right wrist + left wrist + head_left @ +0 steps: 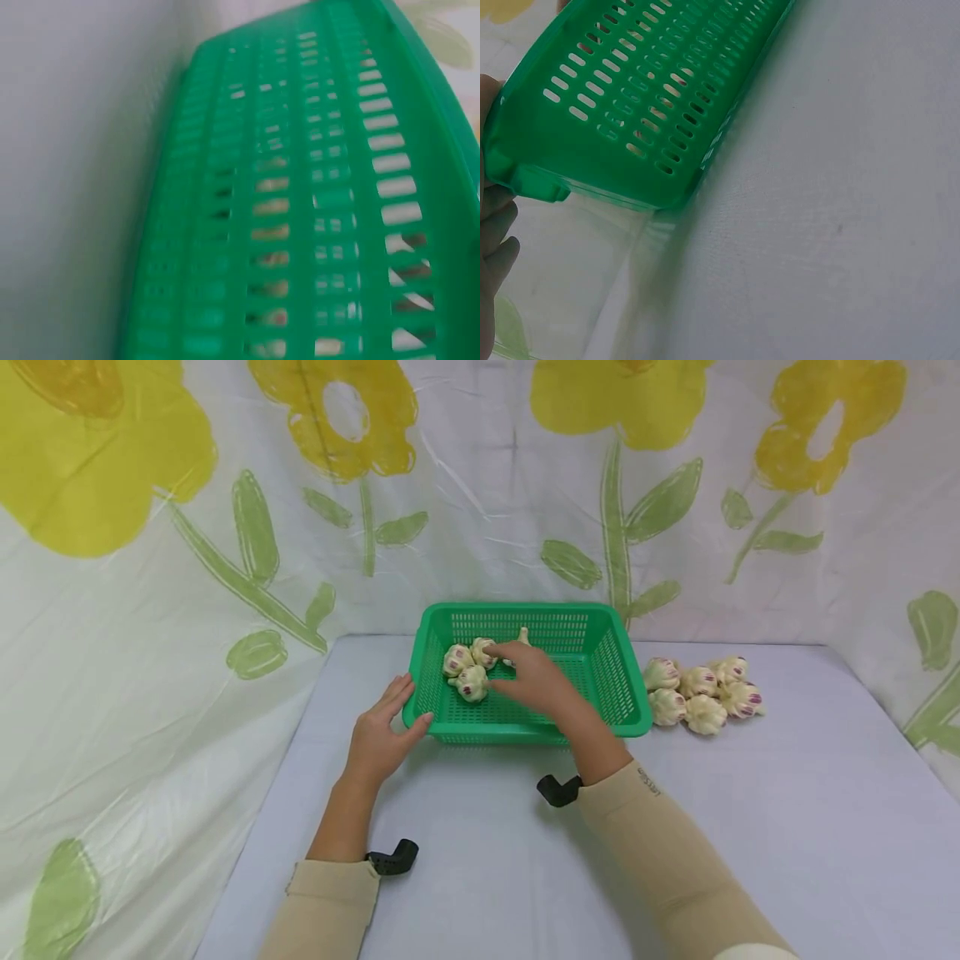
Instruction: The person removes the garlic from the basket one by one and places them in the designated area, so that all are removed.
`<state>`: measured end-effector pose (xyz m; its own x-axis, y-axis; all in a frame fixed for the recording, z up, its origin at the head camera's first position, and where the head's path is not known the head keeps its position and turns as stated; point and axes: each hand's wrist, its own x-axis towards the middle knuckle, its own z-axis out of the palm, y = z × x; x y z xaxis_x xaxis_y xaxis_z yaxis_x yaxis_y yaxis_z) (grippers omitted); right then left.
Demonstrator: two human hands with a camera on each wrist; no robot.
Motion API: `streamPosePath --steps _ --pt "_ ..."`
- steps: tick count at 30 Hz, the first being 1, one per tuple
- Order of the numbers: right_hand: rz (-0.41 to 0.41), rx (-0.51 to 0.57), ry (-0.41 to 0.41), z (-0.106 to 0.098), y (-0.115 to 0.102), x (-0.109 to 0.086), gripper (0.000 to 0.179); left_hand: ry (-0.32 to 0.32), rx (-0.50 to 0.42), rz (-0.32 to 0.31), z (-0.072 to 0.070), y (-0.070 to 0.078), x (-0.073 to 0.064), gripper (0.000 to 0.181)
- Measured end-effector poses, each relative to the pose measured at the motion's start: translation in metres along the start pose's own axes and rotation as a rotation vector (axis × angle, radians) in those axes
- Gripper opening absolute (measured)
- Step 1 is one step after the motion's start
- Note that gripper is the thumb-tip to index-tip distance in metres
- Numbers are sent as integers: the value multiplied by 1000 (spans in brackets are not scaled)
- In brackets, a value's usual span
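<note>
A green plastic basket [525,728] stands at the back of the table. Inside, toward its left end, three garlic bulbs [471,683] sit clustered together. Another garlic bulb [523,634] shows partly behind my right hand [536,681], which reaches over the front rim into the basket. Its thumb and index finger are spread apart close to the cluster, with nothing visibly held between them. My left hand [378,735] rests against the basket's front left corner, fingers extended along the rim. In the right wrist view the basket wall [337,180] covers the hand.
To the right of the basket, several garlic bulbs [705,714] lie in a group on the white tablecloth [480,860]. A flower-printed curtain [465,527] hangs behind and beside the table. A black wrist mount [558,791] sits on the right forearm.
</note>
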<state>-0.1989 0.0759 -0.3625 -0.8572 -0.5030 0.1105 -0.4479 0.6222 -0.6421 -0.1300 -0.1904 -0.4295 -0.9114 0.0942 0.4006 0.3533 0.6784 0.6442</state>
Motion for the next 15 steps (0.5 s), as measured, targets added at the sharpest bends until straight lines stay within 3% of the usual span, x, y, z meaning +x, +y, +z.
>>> streamPosePath --steps 6,15 --pt "-32 19 -57 12 -10 17 56 3 5 9 -1 0 0 62" --pt "33 13 -94 26 -3 29 60 3 -1 8 -1 1 0 61"
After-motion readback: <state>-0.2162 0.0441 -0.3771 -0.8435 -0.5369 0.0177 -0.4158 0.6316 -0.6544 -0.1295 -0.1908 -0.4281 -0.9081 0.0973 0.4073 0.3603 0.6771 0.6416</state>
